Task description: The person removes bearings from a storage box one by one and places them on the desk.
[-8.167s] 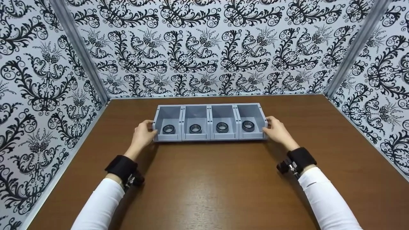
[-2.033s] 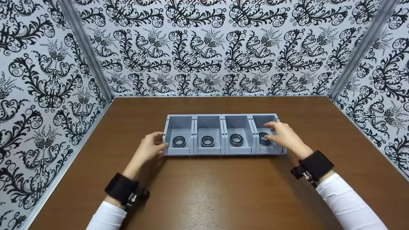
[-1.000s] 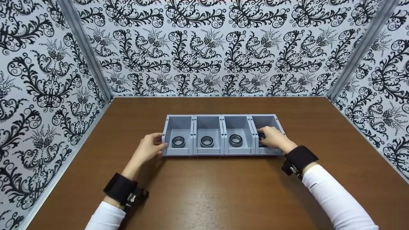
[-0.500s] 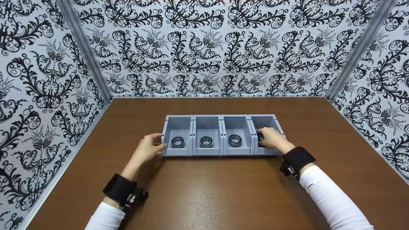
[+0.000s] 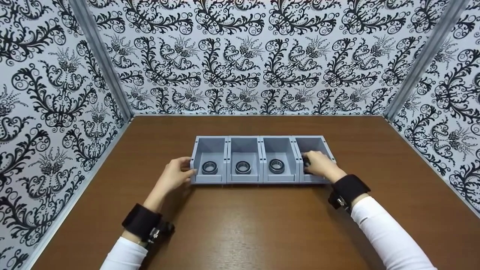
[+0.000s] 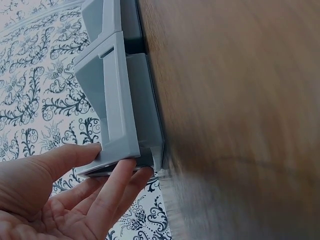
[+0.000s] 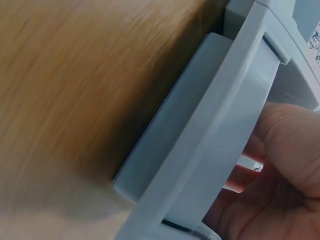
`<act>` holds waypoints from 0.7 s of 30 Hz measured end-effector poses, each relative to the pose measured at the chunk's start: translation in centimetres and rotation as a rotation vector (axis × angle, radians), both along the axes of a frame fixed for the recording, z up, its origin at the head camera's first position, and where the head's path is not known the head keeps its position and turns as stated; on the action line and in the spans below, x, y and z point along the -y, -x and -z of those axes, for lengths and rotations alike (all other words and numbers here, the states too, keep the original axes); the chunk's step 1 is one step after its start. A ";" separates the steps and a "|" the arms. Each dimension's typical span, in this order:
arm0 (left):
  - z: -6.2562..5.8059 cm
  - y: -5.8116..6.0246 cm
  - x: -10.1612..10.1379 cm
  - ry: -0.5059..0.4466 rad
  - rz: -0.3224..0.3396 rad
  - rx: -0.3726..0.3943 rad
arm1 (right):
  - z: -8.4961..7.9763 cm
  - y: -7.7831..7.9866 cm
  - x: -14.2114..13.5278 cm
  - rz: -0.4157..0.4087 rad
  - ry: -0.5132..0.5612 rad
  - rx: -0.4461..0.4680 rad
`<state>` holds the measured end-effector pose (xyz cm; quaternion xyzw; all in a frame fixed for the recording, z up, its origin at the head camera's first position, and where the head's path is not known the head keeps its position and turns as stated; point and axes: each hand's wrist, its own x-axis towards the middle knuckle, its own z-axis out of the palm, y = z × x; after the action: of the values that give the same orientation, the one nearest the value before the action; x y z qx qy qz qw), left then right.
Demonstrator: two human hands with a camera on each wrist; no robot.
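Observation:
A row of several joined grey plastic storage bins (image 5: 243, 180) stands on the table, open at the top. My left hand (image 5: 174, 174) grips the outer wall of the leftmost bin (image 6: 117, 95), thumb on the inner side and fingers outside. My right hand (image 5: 320, 164) reaches into the rightmost bin (image 7: 220, 135), with its fingers around a ball bearing (image 5: 306, 164) that they mostly cover. In the right wrist view, the bin's front wall hides that bearing. One bearing lies flat in each other bin: the left bearing (image 5: 209, 167), a second bearing (image 5: 243, 167) and a third bearing (image 5: 276, 166).
The brown wooden table (image 5: 240, 221) stretches in front of the bins and to both sides. Patterned panels (image 5: 240, 56) rise behind and at the sides, with grey metal posts (image 5: 101, 56) at the corners. Each wrist wears a black strap (image 5: 141, 221) with a camera.
Since the oldest frame, the bins have come nearer, and my right hand has left their right wall and entered the rightmost bin, closing around the bearing. Over the last second, little has moved.

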<state>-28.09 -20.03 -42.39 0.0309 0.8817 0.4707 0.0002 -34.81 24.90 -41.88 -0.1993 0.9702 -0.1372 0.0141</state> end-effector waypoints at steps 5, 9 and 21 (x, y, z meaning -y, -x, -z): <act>-0.1 -0.1 0.0 0.009 -0.002 0.001 | -0.1 0.0 0.1 0.011 0.009 0.006; -0.3 -0.1 -0.1 0.006 -0.007 0.004 | -0.2 0.0 0.2 0.008 0.018 0.001; -0.1 -0.2 -0.1 -0.028 0.000 0.018 | -0.2 0.0 0.2 -0.003 0.034 -0.003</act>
<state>-27.93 -19.92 -42.25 0.0266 0.8750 0.4833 0.0075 -34.79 24.66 -41.65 -0.2010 0.9675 -0.1532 0.0096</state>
